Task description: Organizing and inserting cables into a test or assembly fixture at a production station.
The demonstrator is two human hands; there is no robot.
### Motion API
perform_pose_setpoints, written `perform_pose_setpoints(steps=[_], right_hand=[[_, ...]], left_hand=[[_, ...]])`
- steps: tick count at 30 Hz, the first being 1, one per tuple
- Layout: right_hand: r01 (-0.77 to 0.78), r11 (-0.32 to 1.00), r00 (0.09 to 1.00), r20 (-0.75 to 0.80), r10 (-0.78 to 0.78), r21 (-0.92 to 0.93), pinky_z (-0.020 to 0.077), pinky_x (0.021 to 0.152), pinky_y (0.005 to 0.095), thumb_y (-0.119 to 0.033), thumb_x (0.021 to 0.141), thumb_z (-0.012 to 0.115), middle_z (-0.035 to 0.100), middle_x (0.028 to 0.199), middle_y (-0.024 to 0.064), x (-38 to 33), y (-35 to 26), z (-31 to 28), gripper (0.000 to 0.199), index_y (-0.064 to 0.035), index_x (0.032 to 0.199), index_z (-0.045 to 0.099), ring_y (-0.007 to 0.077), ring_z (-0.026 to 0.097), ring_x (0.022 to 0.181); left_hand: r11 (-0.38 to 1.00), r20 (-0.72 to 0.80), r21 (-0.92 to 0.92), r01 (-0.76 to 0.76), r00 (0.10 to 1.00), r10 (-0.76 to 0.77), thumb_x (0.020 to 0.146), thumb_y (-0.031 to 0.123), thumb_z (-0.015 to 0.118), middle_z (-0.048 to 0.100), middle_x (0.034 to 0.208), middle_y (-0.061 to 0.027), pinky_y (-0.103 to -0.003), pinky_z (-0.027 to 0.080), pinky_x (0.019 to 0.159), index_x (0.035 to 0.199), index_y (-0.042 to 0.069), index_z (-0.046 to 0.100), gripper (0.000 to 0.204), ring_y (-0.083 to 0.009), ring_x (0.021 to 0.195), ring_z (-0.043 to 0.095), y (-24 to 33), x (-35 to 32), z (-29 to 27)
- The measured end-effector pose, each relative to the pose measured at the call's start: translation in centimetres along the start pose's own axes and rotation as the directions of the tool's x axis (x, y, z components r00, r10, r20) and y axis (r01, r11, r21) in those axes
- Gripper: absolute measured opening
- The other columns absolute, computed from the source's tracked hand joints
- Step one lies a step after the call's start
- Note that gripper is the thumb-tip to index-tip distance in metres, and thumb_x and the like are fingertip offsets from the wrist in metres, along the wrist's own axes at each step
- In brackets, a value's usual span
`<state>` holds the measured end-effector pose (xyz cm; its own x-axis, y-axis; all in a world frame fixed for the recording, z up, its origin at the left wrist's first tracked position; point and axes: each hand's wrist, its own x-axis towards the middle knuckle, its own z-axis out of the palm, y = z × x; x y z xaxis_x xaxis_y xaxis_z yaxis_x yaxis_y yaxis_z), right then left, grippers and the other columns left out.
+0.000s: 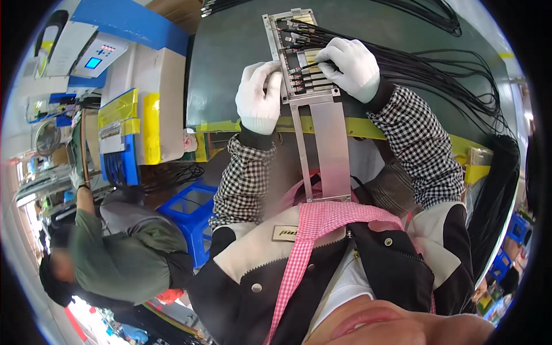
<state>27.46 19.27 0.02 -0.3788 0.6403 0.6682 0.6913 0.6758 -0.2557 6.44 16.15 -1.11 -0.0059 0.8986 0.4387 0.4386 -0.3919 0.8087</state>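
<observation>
A long metal fixture (292, 102) lies on the green table, its near end reaching over the edge toward me. Black cables (368, 49) run into its slots from the right, their connector ends lined up inside the frame. My right hand (352, 68), in a white glove, has thumb and fingers pinched on one black cable (309, 66) above the slots. My left hand (259, 95), also gloved in white, is closed with bent fingers against the fixture's left edge; its fingertips are partly hidden.
More cables lie bundled along the table's right side (460, 95) and hang over its edge. To the left stands a machine (95, 60) with a small lit screen. A blue stool (190, 215) is below it, and a person in green (123, 261) works at the left.
</observation>
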Motion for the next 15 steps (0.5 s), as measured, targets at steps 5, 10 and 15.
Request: perform_pose_setpoints(steps=[5,10,15], right_hand=[[-0.052,0.996,0.998,0.023,0.054,-0.071,0.0433,0.07,0.0272,-0.002,0.068,0.066,0.058,0.081,-0.0005,0.4,-0.7,-0.7,0.019,-0.0099,0.084,0.062,0.0176,0.052,0.067],[-0.1,0.99,0.994,0.041,0.105,-0.096,0.043,0.07,0.027,-0.001,0.067,0.066,0.058,0.081,-0.0003,0.8,-1.0,-0.7,0.02,-0.0096,0.084,0.062,0.0178,0.053,0.068],[-0.049,0.991,0.992,0.109,0.064,-0.128,0.043,0.069,0.027,-0.001,0.066,0.065,0.058,0.082,-0.0001,1.3,-0.7,-0.9,0.019,-0.0095,0.083,0.062,0.0181,0.053,0.069]], left_hand=[[0.999,-0.004,-0.012,-0.04,0.999,0.04,0.081,0.005,0.061,0.063,0.103,-0.0085,-0.028,0.049,0.069,0.099,0.005,0.067,0.018,-0.0208,0.077,0.06,0.4,0.7,0.1],[1.0,0.0,-0.028,0.0,1.0,0.0,0.082,0.004,0.06,0.063,0.103,-0.009,-0.03,0.05,0.069,0.1,0.006,0.067,0.019,-0.0233,0.077,0.061,0.4,1.0,0.6],[0.999,0.006,0.032,-0.026,1.0,0.026,0.081,0.006,0.06,0.062,0.103,-0.0092,-0.033,0.05,0.068,0.101,0.007,0.066,0.021,-0.0255,0.076,0.06,0.3,0.9,0.7]])
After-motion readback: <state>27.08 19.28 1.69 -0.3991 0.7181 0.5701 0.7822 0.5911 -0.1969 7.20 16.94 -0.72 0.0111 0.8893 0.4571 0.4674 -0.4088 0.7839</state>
